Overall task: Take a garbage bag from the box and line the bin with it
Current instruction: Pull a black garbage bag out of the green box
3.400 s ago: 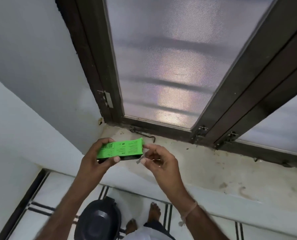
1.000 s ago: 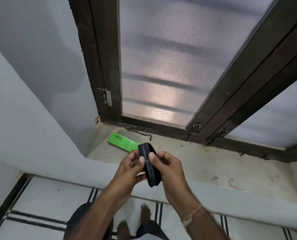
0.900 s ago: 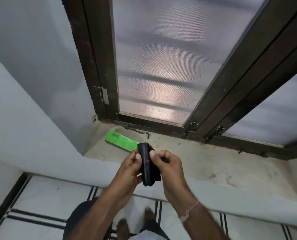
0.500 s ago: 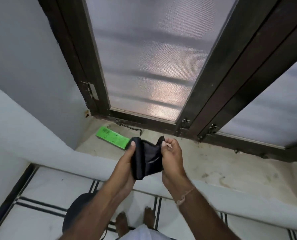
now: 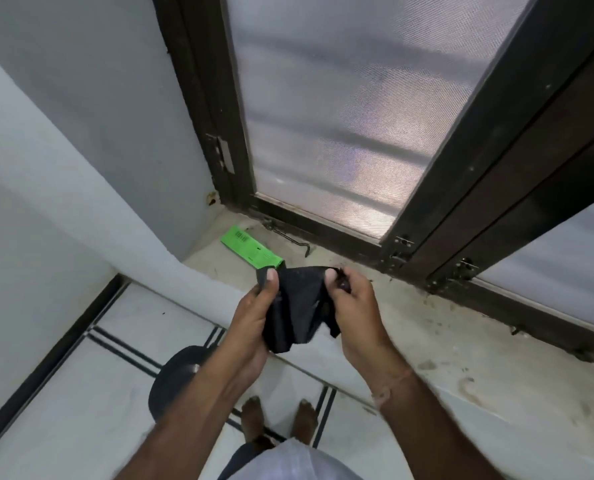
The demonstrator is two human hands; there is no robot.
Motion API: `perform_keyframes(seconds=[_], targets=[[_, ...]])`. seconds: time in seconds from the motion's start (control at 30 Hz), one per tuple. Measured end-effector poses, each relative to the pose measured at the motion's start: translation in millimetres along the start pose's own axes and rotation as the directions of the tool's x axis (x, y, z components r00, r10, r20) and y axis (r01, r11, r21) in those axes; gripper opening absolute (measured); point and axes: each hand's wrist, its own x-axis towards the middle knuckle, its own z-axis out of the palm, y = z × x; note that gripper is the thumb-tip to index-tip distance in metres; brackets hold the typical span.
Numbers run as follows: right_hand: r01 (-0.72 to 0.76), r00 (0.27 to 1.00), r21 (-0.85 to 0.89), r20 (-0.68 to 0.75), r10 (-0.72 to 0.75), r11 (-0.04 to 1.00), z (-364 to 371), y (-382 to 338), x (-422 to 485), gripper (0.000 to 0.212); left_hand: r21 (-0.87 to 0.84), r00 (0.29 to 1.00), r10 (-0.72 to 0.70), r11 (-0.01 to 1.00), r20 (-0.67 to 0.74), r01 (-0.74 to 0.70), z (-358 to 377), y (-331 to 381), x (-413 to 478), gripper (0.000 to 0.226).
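Observation:
A black garbage bag [image 5: 297,306], still partly folded, hangs between my two hands above the sill's front edge. My left hand [image 5: 254,320] pinches its left top corner with the thumb on top. My right hand [image 5: 352,306] pinches its right top corner. The green box [image 5: 250,249] lies flat on the stone window sill [image 5: 444,344], just behind my left thumb. On the floor below stands the dark bin [image 5: 174,379], mostly hidden by my left forearm.
A dark-framed window with mesh panes [image 5: 340,116] rises behind the sill, with a metal latch hook [image 5: 292,237] at its base. A white wall [image 5: 63,168] closes the left side. My bare feet [image 5: 278,420] stand on white floor tiles next to the bin.
The box, held 3.4 s ago, now lies on the sill. The rolled bag has been spread wider between my hands over the last second.

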Motion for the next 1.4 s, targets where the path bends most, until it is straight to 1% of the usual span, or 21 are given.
perform_keyframes(seconds=[0.07, 0.1, 0.13, 0.2, 0.23, 0.3, 0.43, 0.5, 0.57, 0.63, 0.73, 0.8, 0.87, 0.93, 1.0, 1.07, 1.13, 1.2, 1.23, 1.33, 1.4], targets=[[-0.059, 0.998, 0.066, 0.012, 0.059, 0.996, -3, -7, 0, 0.020, -0.028, 1.000, 0.005, 1.000, -0.018, -0.005, -1, 1, 0, 0.057], [-0.082, 0.995, 0.067, 0.059, 0.078, 0.994, -6, -9, 0, 0.020, -0.029, 1.000, 0.010, 1.000, -0.014, -0.010, -1, 1, 0, 0.056], [-0.091, 0.988, 0.035, 0.128, 0.086, 0.995, -8, -13, -2, 0.024, -0.021, 1.000, 0.012, 1.000, -0.007, -0.012, 0, 1, -1, 0.056], [-0.065, 0.967, -0.083, 0.241, 0.084, 0.994, -10, -14, -7, 0.041, 0.007, 1.000, 0.020, 1.000, 0.006, -0.020, 1, 1, -2, 0.055], [-0.050, 0.963, -0.115, 0.259, 0.079, 0.992, -10, -14, -9, 0.041, 0.019, 1.000, 0.021, 1.000, 0.009, -0.022, 3, 0, -2, 0.055], [-0.060, 0.973, -0.088, 0.217, 0.078, 0.994, -7, -10, -10, 0.034, 0.027, 1.000, 0.027, 0.999, -0.001, -0.027, 5, -1, -2, 0.054], [-0.089, 0.994, 0.002, 0.065, 0.088, 0.996, -9, -5, -4, 0.024, 0.029, 1.000, 0.010, 1.000, 0.000, -0.010, 7, -1, -2, 0.052], [-0.095, 0.995, 0.030, 0.039, 0.094, 0.995, -13, -6, -3, 0.019, 0.027, 1.000, 0.003, 1.000, 0.017, -0.003, 6, 1, -3, 0.052], [-0.102, 0.992, -0.045, 0.075, 0.105, 0.994, -15, -10, -6, 0.022, 0.059, 0.999, 0.010, 0.998, 0.035, -0.012, 6, 2, -5, 0.054], [-0.065, 0.982, -0.164, 0.165, 0.092, 0.984, -14, -14, -10, 0.035, 0.075, 0.999, 0.019, 0.997, 0.043, -0.022, 8, 1, -6, 0.054], [0.026, 0.975, -0.180, 0.223, 0.015, 0.983, -10, -17, -16, 0.036, 0.096, 0.999, 0.028, 0.995, 0.031, -0.031, 9, -1, -7, 0.059], [0.014, 0.982, -0.196, 0.186, 0.023, 0.980, -12, -14, -17, 0.037, 0.105, 0.999, 0.029, 0.994, 0.022, -0.032, 8, -2, -6, 0.060], [-0.015, 0.989, -0.217, 0.141, 0.046, 0.976, -13, -12, -16, 0.030, 0.079, 1.000, 0.016, 0.997, 0.022, -0.018, 8, -2, -7, 0.059], [-0.031, 0.993, -0.198, 0.102, 0.052, 0.980, -14, -10, -14, 0.020, 0.057, 1.000, -0.004, 0.998, 0.020, 0.002, 9, -2, -8, 0.060], [-0.039, 0.996, -0.172, 0.078, 0.053, 0.984, -13, -12, -14, 0.020, 0.048, 1.000, 0.002, 0.999, 0.016, -0.003, 8, -2, -8, 0.061], [-0.038, 0.995, -0.131, 0.090, 0.050, 0.991, -13, -15, -14, 0.023, 0.054, 1.000, 0.028, 0.998, 0.010, -0.028, 6, -1, -7, 0.061], [-0.036, 0.986, -0.093, 0.157, 0.051, 0.995, -16, -21, -15, 0.022, 0.053, 0.999, 0.038, 0.998, -0.004, -0.038, 5, -1, -7, 0.064], [-0.035, 0.976, -0.132, 0.210, 0.063, 0.991, -17, -24, -18, 0.026, 0.058, 0.999, 0.037, 0.998, -0.008, -0.036, 4, -1, -7, 0.065], [-0.045, 0.975, -0.157, 0.207, 0.077, 0.987, -16, -23, -18, 0.026, 0.061, 1.000, 0.029, 0.998, -0.005, -0.029, 4, -1, -8, 0.064], [-0.089, 0.985, -0.266, 0.119, 0.124, 0.960, -16, -19, -18, 0.025, 0.054, 1.000, -0.006, 0.999, -0.004, 0.006, 5, 0, -10, 0.062], [-0.113, 0.989, -0.276, 0.063, 0.135, 0.955, -18, -17, -16, 0.028, 0.034, 1.000, -0.022, 0.999, -0.013, 0.023, 5, 0, -11, 0.057]])
